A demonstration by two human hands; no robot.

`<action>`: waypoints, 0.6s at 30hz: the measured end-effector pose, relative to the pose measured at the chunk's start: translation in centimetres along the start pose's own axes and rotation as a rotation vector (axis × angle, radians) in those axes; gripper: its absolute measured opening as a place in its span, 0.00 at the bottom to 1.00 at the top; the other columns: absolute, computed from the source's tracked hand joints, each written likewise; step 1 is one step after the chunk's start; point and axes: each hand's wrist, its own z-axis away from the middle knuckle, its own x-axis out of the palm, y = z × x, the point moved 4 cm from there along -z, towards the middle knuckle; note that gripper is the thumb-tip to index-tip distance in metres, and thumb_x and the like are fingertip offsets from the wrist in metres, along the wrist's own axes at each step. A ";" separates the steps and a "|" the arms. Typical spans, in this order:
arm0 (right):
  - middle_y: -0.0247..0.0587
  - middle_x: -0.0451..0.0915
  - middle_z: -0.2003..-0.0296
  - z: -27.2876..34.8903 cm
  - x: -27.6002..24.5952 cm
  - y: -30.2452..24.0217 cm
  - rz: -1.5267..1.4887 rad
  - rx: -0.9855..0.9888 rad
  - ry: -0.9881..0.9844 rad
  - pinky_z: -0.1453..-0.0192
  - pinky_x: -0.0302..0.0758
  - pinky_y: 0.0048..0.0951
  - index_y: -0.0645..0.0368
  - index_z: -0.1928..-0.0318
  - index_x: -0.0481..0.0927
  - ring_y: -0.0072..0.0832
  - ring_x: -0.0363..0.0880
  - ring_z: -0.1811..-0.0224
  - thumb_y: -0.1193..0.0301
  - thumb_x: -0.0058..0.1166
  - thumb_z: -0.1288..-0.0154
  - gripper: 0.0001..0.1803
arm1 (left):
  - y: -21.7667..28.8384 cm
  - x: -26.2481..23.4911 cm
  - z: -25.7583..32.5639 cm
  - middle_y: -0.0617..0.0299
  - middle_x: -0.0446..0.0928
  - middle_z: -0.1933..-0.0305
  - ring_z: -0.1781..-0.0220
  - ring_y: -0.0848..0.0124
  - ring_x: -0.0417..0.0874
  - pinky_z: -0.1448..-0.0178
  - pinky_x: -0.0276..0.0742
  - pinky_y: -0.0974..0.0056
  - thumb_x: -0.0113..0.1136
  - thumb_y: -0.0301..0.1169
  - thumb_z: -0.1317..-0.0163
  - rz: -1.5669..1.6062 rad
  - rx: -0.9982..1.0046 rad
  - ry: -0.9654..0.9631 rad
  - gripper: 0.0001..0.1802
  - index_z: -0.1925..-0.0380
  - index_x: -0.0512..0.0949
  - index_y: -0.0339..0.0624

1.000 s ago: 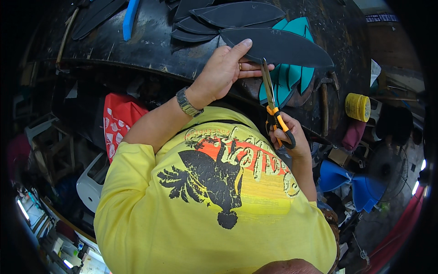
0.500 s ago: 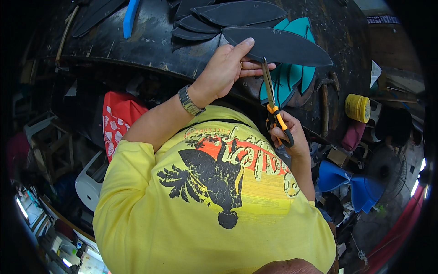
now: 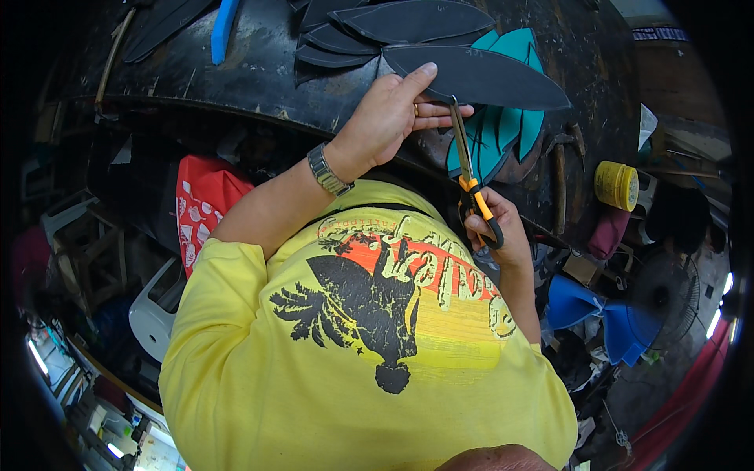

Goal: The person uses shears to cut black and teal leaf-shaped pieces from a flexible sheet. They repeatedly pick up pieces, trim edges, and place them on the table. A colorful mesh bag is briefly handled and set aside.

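Orange-handled scissors [image 3: 469, 184], tips at black leaf-shaped piece [image 3: 496, 77]

The left hand [image 3: 381, 122] sits at 12 o'clock, thumb [image 3: 420, 77] spread from fingers [image 3: 432, 123] pointing to 3 o'clock; the right hand [image 3: 503, 229], at 3 o'clock, curls inward, its forearm [image 3: 520, 298] aimed near 12.

The black leaf-shaped piece [image 3: 483, 77] partly hides the teal pieces [image 3: 488, 147]
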 end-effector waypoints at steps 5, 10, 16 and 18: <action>0.28 0.74 0.78 -0.1 0.4 0.0 0.007 -0.007 0.038 0.82 0.67 0.13 0.59 0.65 0.74 0.11 0.71 0.82 0.73 0.70 0.44 0.15 | 0.1 -0.1 -0.2 0.48 0.81 0.48 0.46 0.56 0.84 0.41 0.80 0.58 0.44 0.43 0.24 0.010 -0.041 0.012 0.23 0.47 0.74 0.33; 0.27 0.74 0.80 0.2 0.6 -0.6 0.056 0.027 0.095 0.85 0.65 0.12 0.58 0.68 0.73 0.10 0.69 0.85 0.74 0.71 0.46 0.16 | -1.2 -2.0 -0.7 0.49 0.82 0.50 0.47 0.58 0.85 0.43 0.80 0.61 0.47 0.43 0.25 -0.044 -0.020 0.053 0.22 0.52 0.76 0.32; 0.27 0.75 0.80 0.7 -0.2 -2.3 0.204 -0.083 0.223 0.83 0.63 0.13 0.58 0.69 0.74 0.10 0.69 0.84 0.75 0.71 0.46 0.14 | 6.8 -2.1 -3.4 0.51 0.79 0.54 0.55 0.64 0.80 0.49 0.76 0.63 0.57 0.41 0.33 -0.873 -0.002 0.178 0.19 0.57 0.77 0.34; 0.27 0.75 0.79 1.0 -0.8 -3.1 0.149 -0.243 0.330 0.82 0.64 0.13 0.59 0.68 0.75 0.11 0.69 0.84 0.76 0.71 0.46 0.14 | 11.1 -2.2 -4.8 0.44 0.70 0.43 0.42 0.53 0.71 0.39 0.68 0.58 0.63 0.33 0.40 -0.933 -0.006 0.053 0.26 0.44 0.69 0.32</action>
